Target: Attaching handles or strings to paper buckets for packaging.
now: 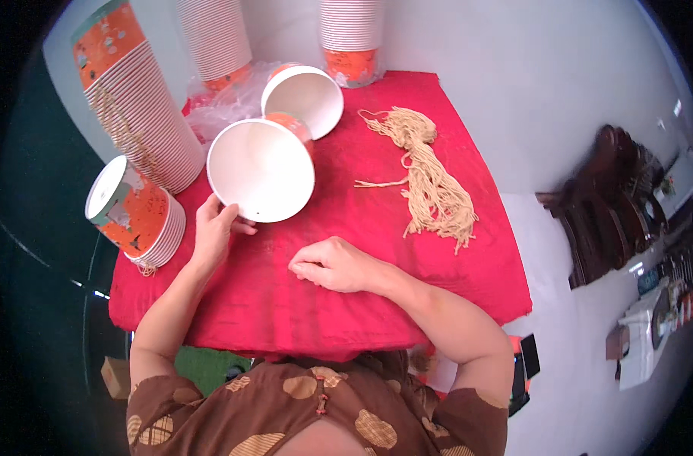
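My left hand grips the lower rim of a white-lined paper bucket, thumb at the edge and fingers underneath. The bucket tilts with its open mouth toward me; a small dark dot shows near the rim. Just behind it a second paper bucket lies tipped, its orange outside partly hidden. My right hand rests closed over the red cloth, right of the bucket. Its curled fingers hide whatever they may hold. To the right lies a bundle of tan cords, gathered at the far end and loose at the near end.
A short stack of orange-printed buckets stands at the left edge, near a tall leaning stack with cords hanging on it. More stacks stand at the back. Clear plastic wrap lies behind the buckets. Dark wooden furniture is off to the right.
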Demonstrator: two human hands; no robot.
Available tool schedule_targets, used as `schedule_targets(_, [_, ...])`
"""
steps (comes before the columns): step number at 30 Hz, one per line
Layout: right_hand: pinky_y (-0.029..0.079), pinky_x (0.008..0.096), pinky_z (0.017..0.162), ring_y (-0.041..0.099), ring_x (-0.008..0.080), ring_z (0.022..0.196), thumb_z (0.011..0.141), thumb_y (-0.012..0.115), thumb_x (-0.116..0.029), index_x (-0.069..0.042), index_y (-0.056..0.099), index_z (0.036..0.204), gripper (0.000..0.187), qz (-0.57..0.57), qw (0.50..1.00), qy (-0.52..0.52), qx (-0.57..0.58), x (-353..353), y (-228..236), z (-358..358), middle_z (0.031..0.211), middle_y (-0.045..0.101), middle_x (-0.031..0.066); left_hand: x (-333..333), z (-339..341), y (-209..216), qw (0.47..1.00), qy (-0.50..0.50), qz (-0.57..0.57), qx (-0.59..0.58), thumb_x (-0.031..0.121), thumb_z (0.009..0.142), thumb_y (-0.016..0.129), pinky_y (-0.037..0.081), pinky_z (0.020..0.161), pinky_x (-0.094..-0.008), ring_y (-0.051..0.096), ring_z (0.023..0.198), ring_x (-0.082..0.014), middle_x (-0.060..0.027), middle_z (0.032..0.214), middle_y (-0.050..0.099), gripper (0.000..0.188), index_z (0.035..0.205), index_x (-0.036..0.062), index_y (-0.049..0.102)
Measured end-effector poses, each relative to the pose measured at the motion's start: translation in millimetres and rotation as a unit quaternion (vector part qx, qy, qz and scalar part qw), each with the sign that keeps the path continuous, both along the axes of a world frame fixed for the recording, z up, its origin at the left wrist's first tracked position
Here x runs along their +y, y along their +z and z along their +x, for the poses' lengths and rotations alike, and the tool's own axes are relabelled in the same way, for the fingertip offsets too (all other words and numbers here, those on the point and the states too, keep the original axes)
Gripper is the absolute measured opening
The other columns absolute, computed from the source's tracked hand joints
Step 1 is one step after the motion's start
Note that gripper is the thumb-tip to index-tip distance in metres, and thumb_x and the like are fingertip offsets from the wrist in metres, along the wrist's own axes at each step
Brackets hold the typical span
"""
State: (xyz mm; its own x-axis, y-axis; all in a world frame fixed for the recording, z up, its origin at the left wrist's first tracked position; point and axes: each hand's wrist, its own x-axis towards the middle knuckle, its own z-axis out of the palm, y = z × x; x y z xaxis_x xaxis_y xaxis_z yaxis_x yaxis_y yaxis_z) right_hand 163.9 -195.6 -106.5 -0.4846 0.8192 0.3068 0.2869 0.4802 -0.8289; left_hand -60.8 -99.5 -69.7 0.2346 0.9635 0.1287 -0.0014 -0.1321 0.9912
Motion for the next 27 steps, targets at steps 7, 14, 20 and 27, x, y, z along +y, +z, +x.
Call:
schedule_targets(7, [0.053,0.0409,0.07,0.068,0.0332,0.079,0.092,0.059,-0.016,0.002,0.068,0.096,0.02,0.016,0.997,-0.006,-0.073,-23,40,21,0.086,0.068,0.0197,-15,-10,-6,0.997,-0.042,-0.052,0.046,0.001,0.092,0.047,0.057,0.056,-0.0289,0.064,0.068,-0.0188,-0.0144,0.092,0.061,0.023,0.112,-0.0092,0.052])
schedule_targets(14, [0.053,0.0312,0.065,0.068,0.021,0.071,0.091,0.059,-0.004,0.002,0.068,0.101,0.015,0.133,0.971,-0.2,0.005,-115,88,94,0.082,0.07,0.0117,-22,-30,-1,0.926,-0.058,0.008,0.372,0.018,0.094,0.057,0.042,0.041,-0.0279,0.055,0.045,-0.0137,-0.0072,0.061,0.06,0.031,0.076,-0.0067,0.065])
schedule_targets(20, [0.043,0.0225,0.05,0.056,0.0044,0.058,0.097,0.057,-0.02,0.0,0.071,0.089,0.026,-0.144,0.91,-0.377,0.097,-213,84,142,0.066,0.066,0.0005,-77,3,37,0.848,-0.235,0.143,0.453,0.014,0.087,0.067,0.038,0.047,-0.0372,0.048,0.045,-0.0215,-0.0129,0.052,0.049,0.035,0.06,-0.0053,0.054])
schedule_targets(27, [0.041,0.0218,0.044,0.053,0.0062,0.046,0.096,0.063,-0.035,-0.002,0.071,0.078,0.038,-0.385,0.825,-0.41,0.054,-266,32,150,0.062,0.067,0.0049,-118,85,50,0.783,-0.388,0.339,0.35,0.012,0.079,0.074,0.053,0.065,-0.0423,0.062,0.074,-0.0346,-0.0166,0.082,0.059,0.02,0.084,-0.0025,0.061])
